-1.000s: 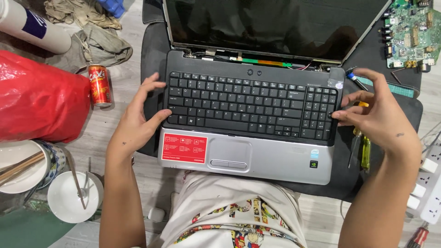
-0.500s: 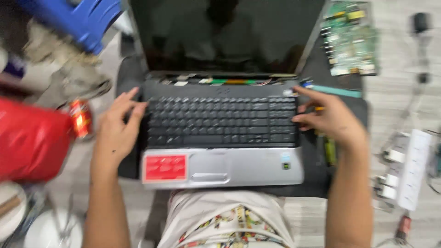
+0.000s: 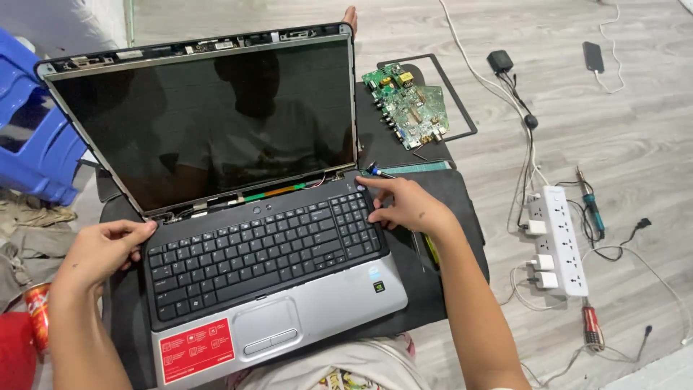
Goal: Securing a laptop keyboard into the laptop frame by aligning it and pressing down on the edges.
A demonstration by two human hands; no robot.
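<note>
An open laptop [image 3: 267, 245] with a black keyboard and silver palm rest sits across the person's lap on a black mat [image 3: 447, 217], its dark screen [image 3: 209, 123] stripped of its bezel so the metal frame and hinge wiring show.

The left hand [image 3: 105, 249] rests at the laptop's left edge, level with the top row of keys. Its fingers are loosely curled, thumb and forefinger tips touching the black keyboard surround near the back left corner; it clasps nothing.

The right hand [image 3: 408, 206] lies at the right edge of the keyboard, beside the number pad. The fingers are half bent, the forefinger stretched out to the back right corner of the keyboard deck near the hinge, the other fingertips pressing on the deck's right rim. It holds no tool.

Just beyond that forefinger a blue-tipped tool [image 3: 375, 172] lies on the mat. Farther back a green circuit board [image 3: 411, 105] rests at the mat's far right corner. On the wooden floor to the right are a white power strip [image 3: 559, 242], a soldering iron [image 3: 590, 206] and a red-handled screwdriver [image 3: 592, 325]. A red drink can [image 3: 37, 314] stands near the left forearm, with a blue plastic stool [image 3: 32, 137] behind it.
</note>
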